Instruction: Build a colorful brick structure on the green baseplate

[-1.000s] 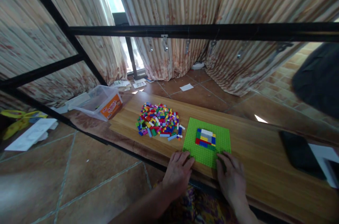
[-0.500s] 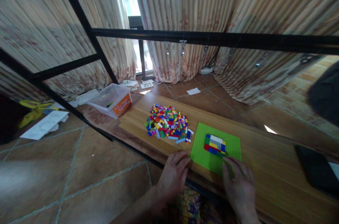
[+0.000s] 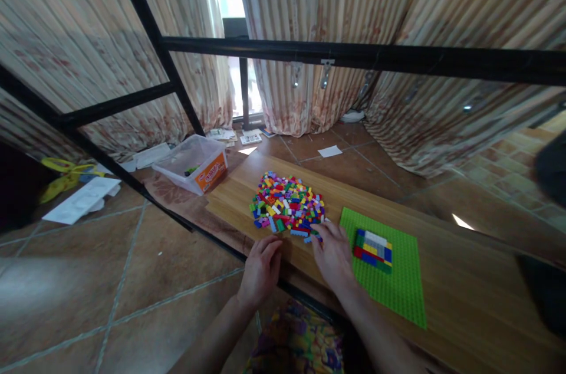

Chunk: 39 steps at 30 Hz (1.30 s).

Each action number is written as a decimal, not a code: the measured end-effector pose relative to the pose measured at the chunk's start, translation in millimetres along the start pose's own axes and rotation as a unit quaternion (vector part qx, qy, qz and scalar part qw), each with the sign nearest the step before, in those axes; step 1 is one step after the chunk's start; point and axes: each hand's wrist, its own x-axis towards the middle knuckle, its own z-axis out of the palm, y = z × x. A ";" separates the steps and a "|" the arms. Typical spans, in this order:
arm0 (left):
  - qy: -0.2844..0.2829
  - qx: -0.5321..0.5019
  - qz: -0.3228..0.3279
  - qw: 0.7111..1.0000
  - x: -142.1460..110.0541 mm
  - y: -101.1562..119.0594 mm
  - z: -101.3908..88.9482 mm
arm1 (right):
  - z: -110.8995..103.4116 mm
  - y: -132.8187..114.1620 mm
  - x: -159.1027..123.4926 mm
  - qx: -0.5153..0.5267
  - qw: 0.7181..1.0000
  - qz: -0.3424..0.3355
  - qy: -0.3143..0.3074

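Note:
My right hand (image 3: pixel 332 249) reaches to the near right edge of the heap of toy building bricks (image 3: pixel 287 202). Its thumb and forefinger are apart, tips at the outer bricks, and no brick shows between them. Left of it, my left hand (image 3: pixel 262 268) rests at the near edge of the wooden board, fingers loosely curled together, no brick visible in them. To the right of my right hand lies a green studded baseplate (image 3: pixel 398 297). On it sits a small rectangular block of joined bricks (image 3: pixel 374 250) in white, grey, yellow, red, blue and green.
The wooden board (image 3: pixel 460 279) carries bricks and baseplate. A clear plastic box (image 3: pixel 177 170) with an orange label stands beyond its left end. A black flat object (image 3: pixel 542 291) lies at the right. A black metal rail (image 3: pixel 354 52) crosses in front of striped curtains (image 3: pixel 283 2).
My right hand has left the joined bricks on the baseplate and moved left to the heap. My left hand has shifted left along the board's edge, fingers drawn together. The view has turned right.

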 end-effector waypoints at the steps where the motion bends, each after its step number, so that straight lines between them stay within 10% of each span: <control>1: 0.000 -0.001 0.001 1.000 -0.1 -0.2 0.1 | 3.2 -2.1 6.3 -0.009 1.000 0.000 -0.009; 10: -0.012 0.006 -0.003 1.000 2.1 -1.3 0.7 | 17.0 -5.8 28.1 0.003 0.999 0.021 -0.047; 17: -0.011 -0.001 -0.005 1.000 5.2 1.5 0.6 | -12.5 -21.5 4.2 0.197 0.974 0.112 -0.005; 23: -0.026 -0.036 0.007 0.999 5.3 19.0 7.3 | -57.2 4.3 -52.8 0.475 0.796 0.374 0.025; 28: -0.052 -0.066 0.028 0.996 10.0 41.1 20.1 | -88.1 44.2 -85.2 0.603 0.658 0.448 0.055; 31: -0.068 -0.070 0.046 0.994 12.6 50.2 28.9 | -95.4 65.1 -94.3 0.553 0.692 0.455 0.093; 39: -0.097 -0.086 0.087 0.988 25.3 74.5 45.0 | -99.7 113.1 -86.7 0.245 0.901 0.351 0.069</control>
